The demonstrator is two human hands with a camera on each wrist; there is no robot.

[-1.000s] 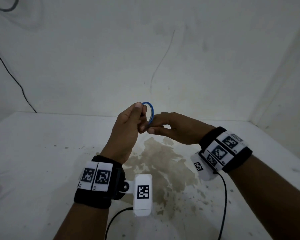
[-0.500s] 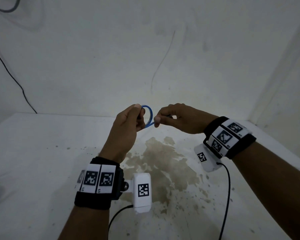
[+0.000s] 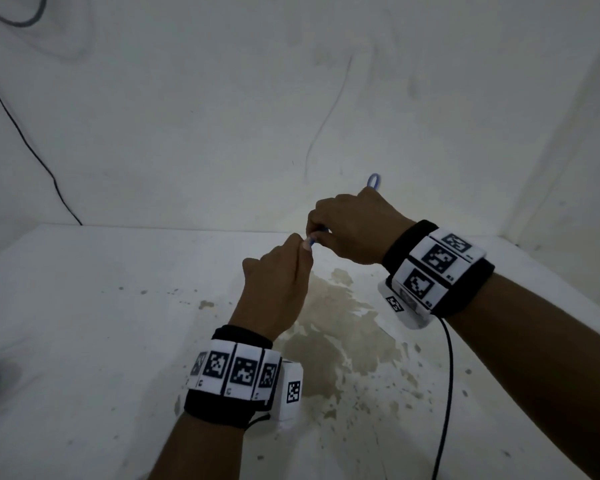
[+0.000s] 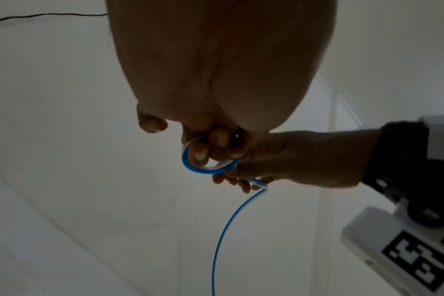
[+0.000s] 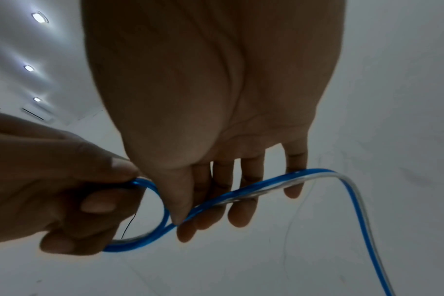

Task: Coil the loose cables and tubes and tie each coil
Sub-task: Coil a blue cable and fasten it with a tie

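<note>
Right hand (image 3: 355,226) has risen above the left hand (image 3: 278,285), both pinching the blue tube (image 5: 150,243)

Dim white walls (image 3: 222,116) meet a white surface (image 3: 84,323), apparently stained brown (image 3: 326,323).

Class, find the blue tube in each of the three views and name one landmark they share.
Head: only a short bit of the blue tube shows centre frame, between the two hands, with a small bend above the right hand.
Left wrist: blue tube loops at centre, its tail running to the bottom edge.
Right wrist: blue tube loops lower left, then runs right and down.
Shared landmark: the left hand's thumb pinching the loop.
</note>
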